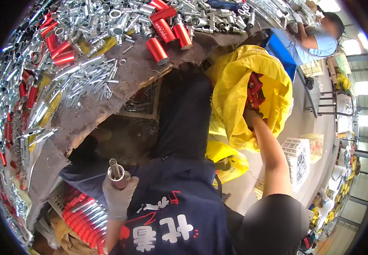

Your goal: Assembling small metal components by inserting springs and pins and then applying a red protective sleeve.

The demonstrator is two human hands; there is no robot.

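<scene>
A crumpled yellow plastic sack [235, 85] stands open on the floor to the person's right, and a cluster of red plastic parts [255, 92] shows in its mouth. A second, smaller yellow bag [228, 157] lies just below it. At the lower left, a pale slotted crate [58, 199] holds a row of red-handled metal tubes [84, 214] lying side by side. The worn grey-brown cloth worktop [120, 80] carries heaps of loose silver metal fittings [86, 72] and short red cylinders [157, 50].

The left hand [118, 195], in a grey knit glove, is raised near the person's lap, its fingers wrapped round a shiny metal tube with a threaded rod sticking out of it [117, 172], held roughly upright. The right arm stretches forward and down, and the bare right hand [252, 117] reaches into the mouth of the yellow sack, touching the red parts; whether its fingers grip them I cannot tell. Further off, another person in a light blue shirt [320, 42] sits at a table.
</scene>
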